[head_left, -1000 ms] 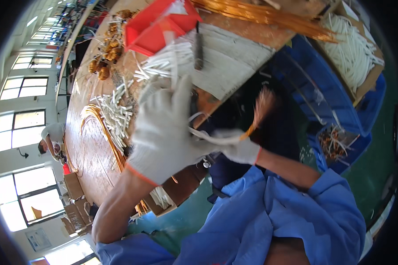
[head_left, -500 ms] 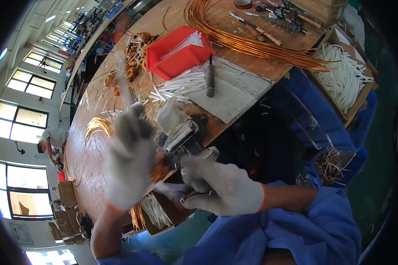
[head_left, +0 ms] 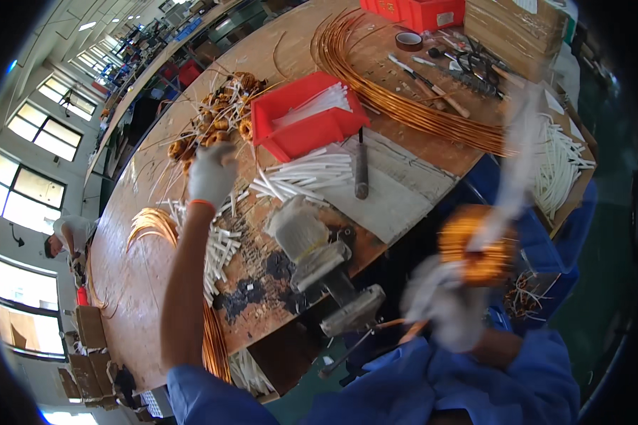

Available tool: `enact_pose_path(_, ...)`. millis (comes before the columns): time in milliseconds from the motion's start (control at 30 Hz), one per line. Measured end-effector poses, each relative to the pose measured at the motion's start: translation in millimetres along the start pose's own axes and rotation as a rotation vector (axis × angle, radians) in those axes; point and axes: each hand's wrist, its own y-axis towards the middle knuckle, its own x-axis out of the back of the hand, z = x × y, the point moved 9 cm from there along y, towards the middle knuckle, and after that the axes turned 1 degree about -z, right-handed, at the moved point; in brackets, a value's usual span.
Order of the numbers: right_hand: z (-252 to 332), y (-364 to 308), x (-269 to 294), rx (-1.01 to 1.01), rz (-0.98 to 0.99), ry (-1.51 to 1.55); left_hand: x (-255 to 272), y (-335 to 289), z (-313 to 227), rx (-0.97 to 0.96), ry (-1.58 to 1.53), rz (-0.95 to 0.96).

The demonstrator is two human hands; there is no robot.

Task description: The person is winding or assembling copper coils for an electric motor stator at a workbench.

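Observation:
In a white glove, my left hand (head_left: pixel 211 177) reaches over the table beside a heap of small copper-wound rings (head_left: pixel 216 117). Its fingers look apart, and nothing shows in them. My gloved right hand (head_left: pixel 443 304), smeared by motion, holds up a copper-wound ring coil (head_left: pixel 495 244) at the right, off the table's edge. A blurred white strip (head_left: pixel 521 156) rises from the coil's middle. Between the hands, at the table edge, stands a metal vise (head_left: pixel 322 265) with a whitish wrapped top (head_left: pixel 296 228).
A red bin (head_left: pixel 280 134) holds white ties; loose white tubes (head_left: pixel 305 173) and a dark-handled tool (head_left: pixel 361 170) lie near it. Long copper wires (head_left: pixel 404 99) curve across the far table. At right, a carton (head_left: pixel 563 163) of white tubes stands above blue crates (head_left: pixel 546 248). Another person works far left.
My left hand has moved away from the vise toward the copper ring heap. My right hand has swung right and up from beside the vise, and the coil now shows in it.

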Motion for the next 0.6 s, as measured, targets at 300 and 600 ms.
enact_pose_path(300,2.4,-238.9,301.2,-0.244,-1.413,-0.375,-262.4,123.7,207.6,0.144,0.388,0.184)
enact_pose_path(600,-47.1,-469.2,406.6,-0.793,-1.771,-0.444,-225.6,141.7,77.4,0.117,0.178,0.284)
